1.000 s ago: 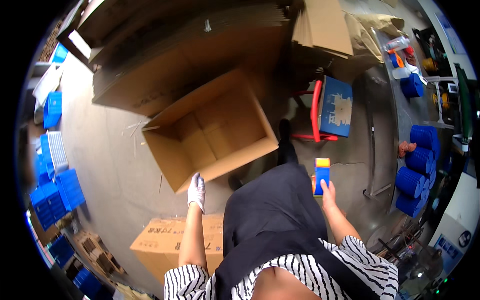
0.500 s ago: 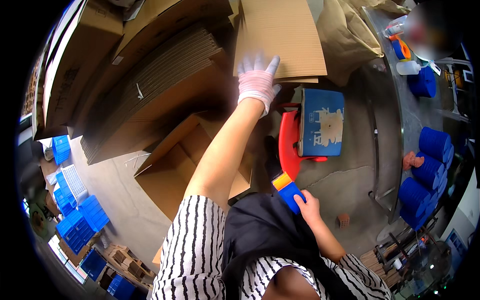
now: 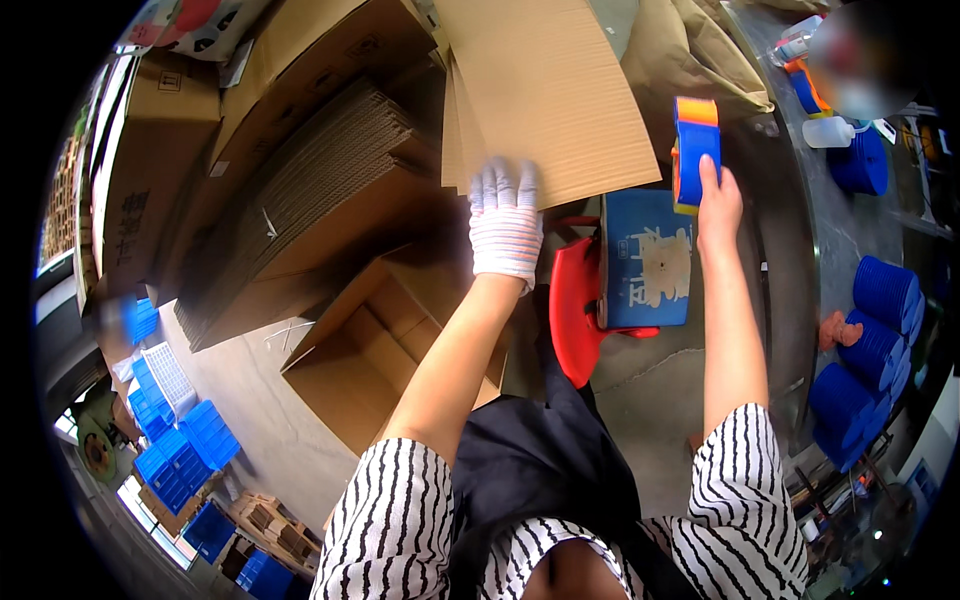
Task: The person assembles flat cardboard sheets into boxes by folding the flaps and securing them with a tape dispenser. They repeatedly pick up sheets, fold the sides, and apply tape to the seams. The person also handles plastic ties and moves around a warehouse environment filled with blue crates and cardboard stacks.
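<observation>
The gloved left hand [image 3: 506,225] lies flat, fingers spread, on the flat brown cardboard sheet [image 3: 545,90] at twelve o'clock. The bare right hand [image 3: 718,200] clasps a blue-and-orange tape dispenser [image 3: 694,150] at one o'clock.

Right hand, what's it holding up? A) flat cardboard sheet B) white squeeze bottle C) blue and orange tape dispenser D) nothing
C: the bare right hand has its grip closed on a blue and orange tape dispenser, raised beside the flat cardboard sheets that the gloved left hand rests on.
</observation>
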Tool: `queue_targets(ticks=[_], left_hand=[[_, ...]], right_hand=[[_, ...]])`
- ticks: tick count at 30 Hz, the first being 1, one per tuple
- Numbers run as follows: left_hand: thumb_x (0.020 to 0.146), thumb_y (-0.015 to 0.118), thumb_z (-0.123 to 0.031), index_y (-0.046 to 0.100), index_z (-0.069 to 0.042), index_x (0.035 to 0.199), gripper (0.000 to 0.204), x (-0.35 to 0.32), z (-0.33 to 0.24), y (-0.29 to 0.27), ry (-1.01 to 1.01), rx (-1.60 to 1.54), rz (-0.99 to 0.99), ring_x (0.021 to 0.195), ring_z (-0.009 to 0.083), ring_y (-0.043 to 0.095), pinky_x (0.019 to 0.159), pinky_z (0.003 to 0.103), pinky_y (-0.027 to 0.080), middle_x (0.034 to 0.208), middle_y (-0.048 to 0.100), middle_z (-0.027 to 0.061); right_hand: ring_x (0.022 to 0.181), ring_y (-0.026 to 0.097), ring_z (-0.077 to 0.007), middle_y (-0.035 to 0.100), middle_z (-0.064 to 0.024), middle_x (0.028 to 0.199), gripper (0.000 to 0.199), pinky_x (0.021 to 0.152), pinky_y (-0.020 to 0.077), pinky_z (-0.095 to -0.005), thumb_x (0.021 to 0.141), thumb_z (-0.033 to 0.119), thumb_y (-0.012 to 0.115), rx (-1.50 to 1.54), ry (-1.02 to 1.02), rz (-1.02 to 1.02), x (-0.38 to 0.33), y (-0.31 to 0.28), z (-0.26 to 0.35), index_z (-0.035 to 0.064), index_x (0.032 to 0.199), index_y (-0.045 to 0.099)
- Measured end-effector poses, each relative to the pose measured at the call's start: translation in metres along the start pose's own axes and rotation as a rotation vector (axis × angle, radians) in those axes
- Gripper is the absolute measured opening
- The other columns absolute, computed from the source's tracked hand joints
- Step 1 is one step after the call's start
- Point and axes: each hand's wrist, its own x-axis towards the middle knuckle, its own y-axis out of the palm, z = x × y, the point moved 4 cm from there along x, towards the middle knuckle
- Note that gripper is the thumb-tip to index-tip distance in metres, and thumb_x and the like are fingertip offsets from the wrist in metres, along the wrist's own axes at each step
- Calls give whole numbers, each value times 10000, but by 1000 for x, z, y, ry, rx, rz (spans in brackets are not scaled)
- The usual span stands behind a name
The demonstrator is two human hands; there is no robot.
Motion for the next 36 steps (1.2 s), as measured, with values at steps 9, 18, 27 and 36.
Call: queue_targets(ticks=[9,18,27,36], left_hand=[[787,638,51,619,-81,1159,395,-33,101,-231,-151,-377,-484,1012,258,640,843,327,519,1162,637,126],[931,495,-58,545,-89,1242,317,-347,292,-361,-874,-995,-610,977,259,624,743,452,602,1132,593,121],[892,560,-79,544,-133,1226,339,-499,360,-229,-825,-524,248,894,277,650,780,354,518,1024,656,145],[878,629,-187,374,-194,1413,593,-540,509,123,-774,-613,394,1235,353,461,1021,371,404,1376,452,178]], right_hand=[[972,581,-139,624,-65,1082,442,876,442,-290,957,351,539,535,107,-99,-78,-34,-20,-28,1182,571],[1049,582,-192,600,-107,1142,476,926,454,-335,941,363,551,571,197,6,-277,-5,-26,-39,1196,536],[867,550,-92,593,-9,965,310,798,440,-262,937,309,577,360,167,436,-471,143,-39,25,1061,573],[804,504,-38,591,30,888,351,753,402,-212,958,348,544,-91,213,925,-503,356,-203,13,1042,604]])
